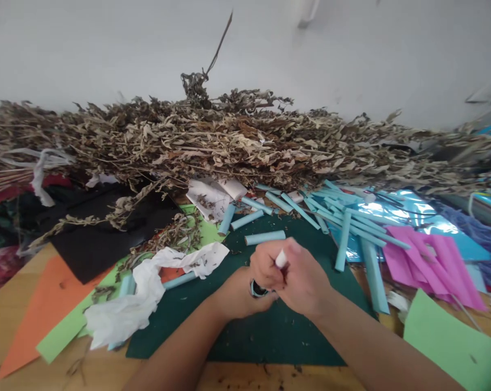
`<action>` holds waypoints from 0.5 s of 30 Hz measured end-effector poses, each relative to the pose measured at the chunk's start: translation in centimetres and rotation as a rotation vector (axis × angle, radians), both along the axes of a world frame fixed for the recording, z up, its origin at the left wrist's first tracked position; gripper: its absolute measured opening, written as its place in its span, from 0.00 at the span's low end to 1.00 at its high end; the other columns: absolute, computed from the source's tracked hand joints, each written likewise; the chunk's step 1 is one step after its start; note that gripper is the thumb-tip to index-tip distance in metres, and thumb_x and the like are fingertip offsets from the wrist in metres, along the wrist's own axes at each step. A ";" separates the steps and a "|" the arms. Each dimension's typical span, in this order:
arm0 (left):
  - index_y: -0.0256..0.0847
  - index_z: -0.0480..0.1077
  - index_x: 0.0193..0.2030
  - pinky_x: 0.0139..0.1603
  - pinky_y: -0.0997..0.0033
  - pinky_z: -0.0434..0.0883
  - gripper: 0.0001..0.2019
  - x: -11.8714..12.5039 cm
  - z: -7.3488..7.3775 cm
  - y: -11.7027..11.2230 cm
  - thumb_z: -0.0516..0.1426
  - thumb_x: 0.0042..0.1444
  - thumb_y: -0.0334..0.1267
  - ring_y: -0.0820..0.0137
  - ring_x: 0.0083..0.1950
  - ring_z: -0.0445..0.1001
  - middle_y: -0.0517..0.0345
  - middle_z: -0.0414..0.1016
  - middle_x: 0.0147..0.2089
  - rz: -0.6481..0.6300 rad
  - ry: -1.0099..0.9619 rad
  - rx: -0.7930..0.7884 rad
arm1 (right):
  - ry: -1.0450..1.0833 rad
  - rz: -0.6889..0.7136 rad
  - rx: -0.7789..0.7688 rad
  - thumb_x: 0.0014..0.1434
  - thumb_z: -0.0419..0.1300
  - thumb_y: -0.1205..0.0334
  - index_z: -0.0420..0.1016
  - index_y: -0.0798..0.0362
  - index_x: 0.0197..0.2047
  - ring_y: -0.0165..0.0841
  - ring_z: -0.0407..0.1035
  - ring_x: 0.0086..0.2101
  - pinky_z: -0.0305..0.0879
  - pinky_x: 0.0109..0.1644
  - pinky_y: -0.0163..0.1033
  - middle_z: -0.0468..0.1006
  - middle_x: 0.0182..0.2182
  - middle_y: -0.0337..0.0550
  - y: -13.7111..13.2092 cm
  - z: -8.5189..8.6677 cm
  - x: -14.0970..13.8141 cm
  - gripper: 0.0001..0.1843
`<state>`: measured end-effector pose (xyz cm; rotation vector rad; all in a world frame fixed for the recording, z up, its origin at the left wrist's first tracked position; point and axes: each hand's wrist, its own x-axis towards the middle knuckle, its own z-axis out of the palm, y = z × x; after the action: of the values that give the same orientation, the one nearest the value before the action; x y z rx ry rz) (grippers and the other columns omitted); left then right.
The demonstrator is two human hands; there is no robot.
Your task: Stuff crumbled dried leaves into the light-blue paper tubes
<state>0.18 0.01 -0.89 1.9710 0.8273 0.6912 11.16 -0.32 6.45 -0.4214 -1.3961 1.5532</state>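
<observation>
Over the dark green mat [237, 336], my two hands meet. My left hand [235, 296] is wrapped round a short paper tube [258, 290]; its round upper end shows a pale blue rim and a dark inside. Just above that opening, my right hand [300, 277] is closed in a fist on a white stick [281, 258], whose blunt end pokes out between thumb and fingers. The stick's lower part is hidden, so I cannot tell whether it enters the tube. Beyond the hands lies a light blue paper tube [265, 237].
Dried leafy stems [229, 136] are heaped along the wall. Light blue paper rolls [343, 239] pile up at right beside pink paper [432, 266] and a green sheet [452, 336]. Crumpled white tissue [127, 309], an orange sheet [45, 309] and a black sheet [94, 244] lie left.
</observation>
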 end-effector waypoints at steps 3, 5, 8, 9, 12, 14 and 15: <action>0.37 0.65 0.33 0.41 0.71 0.66 0.08 0.0 -0.1 0.1 0.54 0.44 0.34 0.69 0.39 0.68 0.56 0.71 0.38 -0.026 0.013 -0.009 | -0.090 -0.082 0.018 0.56 0.47 0.52 0.54 0.54 0.15 0.25 0.49 0.17 0.44 0.21 0.33 0.55 0.13 0.34 -0.2 -0.5 0.5 0.22; 0.37 0.65 0.35 0.42 0.70 0.66 0.09 0.0 -0.2 0.2 0.55 0.44 0.35 0.69 0.39 0.68 0.56 0.71 0.38 -0.033 0.030 -0.002 | -0.054 -0.100 0.017 0.56 0.48 0.55 0.56 0.54 0.16 0.25 0.50 0.18 0.45 0.22 0.33 0.55 0.14 0.34 -0.4 -0.1 0.7 0.20; 0.36 0.65 0.35 0.40 0.72 0.66 0.10 0.0 -0.4 0.3 0.54 0.45 0.37 0.71 0.36 0.68 0.56 0.71 0.36 -0.041 0.026 0.005 | 0.088 -0.128 0.010 0.55 0.48 0.58 0.57 0.54 0.17 0.25 0.49 0.17 0.45 0.21 0.33 0.53 0.13 0.32 -0.7 0.7 0.6 0.17; 0.36 0.65 0.34 0.39 0.73 0.66 0.09 0.0 -0.4 0.2 0.54 0.45 0.37 0.71 0.35 0.67 0.56 0.71 0.35 -0.040 0.023 0.011 | 0.117 -0.139 0.003 0.55 0.47 0.60 0.57 0.54 0.18 0.25 0.48 0.16 0.45 0.21 0.33 0.53 0.13 0.32 -0.8 0.8 0.5 0.15; 0.36 0.65 0.29 0.39 0.74 0.65 0.04 0.0 -0.2 0.1 0.52 0.45 0.33 0.72 0.35 0.67 0.57 0.71 0.33 -0.046 0.029 0.031 | 0.046 -0.116 -0.031 0.53 0.46 0.66 0.60 0.54 0.22 0.24 0.46 0.16 0.43 0.20 0.32 0.52 0.14 0.31 -1.0 0.7 -0.1 0.10; 0.36 0.65 0.27 0.40 0.75 0.65 0.03 0.0 0.1 0.0 0.51 0.45 0.31 0.72 0.36 0.67 0.58 0.71 0.32 -0.051 0.025 0.031 | -0.025 -0.093 -0.038 0.51 0.44 0.71 0.61 0.54 0.26 0.23 0.45 0.16 0.42 0.20 0.31 0.52 0.15 0.31 -1.2 0.6 -0.4 0.08; 0.36 0.65 0.28 0.40 0.75 0.65 0.03 -0.1 0.3 0.0 0.51 0.45 0.31 0.71 0.36 0.67 0.57 0.71 0.33 -0.044 0.021 0.027 | -0.031 -0.090 -0.036 0.51 0.44 0.72 0.61 0.54 0.27 0.23 0.45 0.16 0.43 0.19 0.31 0.52 0.15 0.30 -1.2 0.6 -0.4 0.08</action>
<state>0.13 -0.01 -0.60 2.0179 0.7881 0.6600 10.72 -1.49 7.07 -0.5255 -1.3556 1.5063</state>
